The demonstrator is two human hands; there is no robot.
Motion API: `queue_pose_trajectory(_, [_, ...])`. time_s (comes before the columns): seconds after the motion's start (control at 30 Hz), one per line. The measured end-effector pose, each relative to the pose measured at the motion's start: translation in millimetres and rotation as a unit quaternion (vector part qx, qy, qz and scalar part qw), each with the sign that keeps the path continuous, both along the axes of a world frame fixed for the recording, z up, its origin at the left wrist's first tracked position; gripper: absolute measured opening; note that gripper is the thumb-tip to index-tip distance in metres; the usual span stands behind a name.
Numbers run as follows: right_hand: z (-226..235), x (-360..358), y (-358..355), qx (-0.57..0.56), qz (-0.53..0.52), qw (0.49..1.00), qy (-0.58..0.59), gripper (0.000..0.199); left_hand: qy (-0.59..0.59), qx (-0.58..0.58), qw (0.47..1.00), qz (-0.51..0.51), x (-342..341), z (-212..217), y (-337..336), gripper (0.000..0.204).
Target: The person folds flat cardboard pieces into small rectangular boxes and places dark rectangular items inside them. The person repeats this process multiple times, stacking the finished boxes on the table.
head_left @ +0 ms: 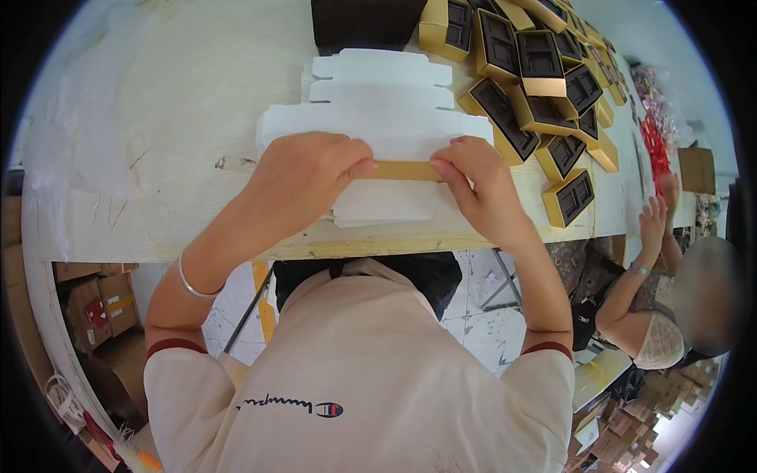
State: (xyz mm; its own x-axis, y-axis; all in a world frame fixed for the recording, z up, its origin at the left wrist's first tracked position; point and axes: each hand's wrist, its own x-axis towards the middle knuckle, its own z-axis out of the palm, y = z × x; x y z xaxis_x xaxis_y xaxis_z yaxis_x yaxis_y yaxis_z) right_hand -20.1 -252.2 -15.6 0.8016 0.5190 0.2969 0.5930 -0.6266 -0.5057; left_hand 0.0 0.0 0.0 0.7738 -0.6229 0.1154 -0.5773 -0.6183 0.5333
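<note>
A flat white cardboard box blank (378,122) with cut flaps lies on the table in front of me. Across its near part runs a folded-up strip with a gold face (402,170). My left hand (315,169) pinches the strip's left end between thumb and fingers. At the other end, my right hand (477,177) grips the strip the same way, its thumb towards the middle. A white flap (382,203) of the blank spreads below the strip, near the table's front edge. My fingers hide both ends of the strip.
Many gold boxes with black inserts (498,43) are heaped at the right; one gold box (569,197) sits nearest the edge. A dark brown object (367,24) stands beyond the blank. Clear plastic sheeting (59,118) lies at left. Another person (646,307) works at the right.
</note>
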Motion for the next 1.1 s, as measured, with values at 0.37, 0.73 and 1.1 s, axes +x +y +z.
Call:
queue_pose_trajectory(0.37, [-1.2,-0.9,9.1,-0.151,0.059,0.964,-0.209,0.028,-0.121,-0.047,0.991,-0.039,10.3,-13.2,-5.2,0.021])
queue_pose_trajectory(0.73, [13.2,31.8,22.6,-0.132,0.030,0.990,-0.037,0.008,-0.031,0.024,0.999,-0.009,34.8,-12.2,-10.0,0.011])
queue_pose_trajectory(1.1, [54.2,12.8,21.0,0.026,-0.115,0.993,-0.028,0.010,-0.067,-0.175,0.981,0.055,-17.7,15.9,-1.5,0.032])
